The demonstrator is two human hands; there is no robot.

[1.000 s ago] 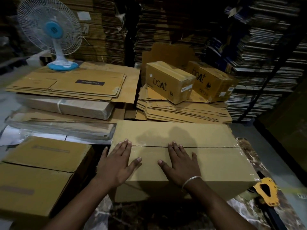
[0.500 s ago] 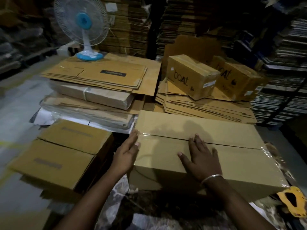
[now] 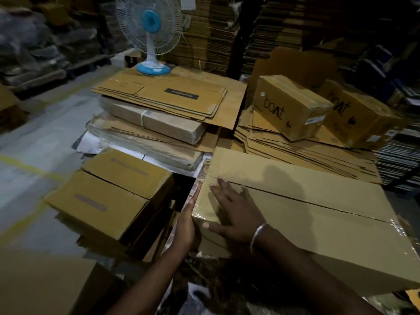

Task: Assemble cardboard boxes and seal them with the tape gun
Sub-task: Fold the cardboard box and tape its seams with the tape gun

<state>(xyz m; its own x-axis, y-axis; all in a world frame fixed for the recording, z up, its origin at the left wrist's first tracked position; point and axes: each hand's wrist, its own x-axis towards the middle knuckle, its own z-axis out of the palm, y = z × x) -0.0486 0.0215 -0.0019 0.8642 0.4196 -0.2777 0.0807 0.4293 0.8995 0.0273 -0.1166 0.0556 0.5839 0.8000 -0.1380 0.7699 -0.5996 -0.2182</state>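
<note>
A long, flat-topped box (image 3: pixel 306 214) of plain brown cardboard lies nearest the person, its two top flaps meeting in a dark seam that runs its length, with glossy clear tape wrinkling over the left end and the right corner. The right hand (image 3: pixel 236 214) lies flat on the top near the left end, fingers straight and spread, thumb along the near edge; a metal bangle (image 3: pixel 258 235) circles the wrist. The left hand (image 3: pixel 187 221) presses flat against the left end face, fingers straight and together, holding nothing. Just left, across a narrow dark gap, a smaller closed box (image 3: pixel 113 192) sits tilted on other cardboard. Behind it rise layered stacks of flattened cartons (image 3: pixel 159 98), rough-edged, one bundle wrapped in paper and tied with a band. A white fan (image 3: pixel 148 30) with a blue hub and base stands on the top sheet. To the right, two sealed boxes marked "boat" (image 3: pixel 288 105) rest askew on another pile of flat sheets (image 3: pixel 302 151). Tall stacks of cardboard wall in the back. Pale open floor (image 3: pixel 34 155) with a yellow line lies to the left.
</note>
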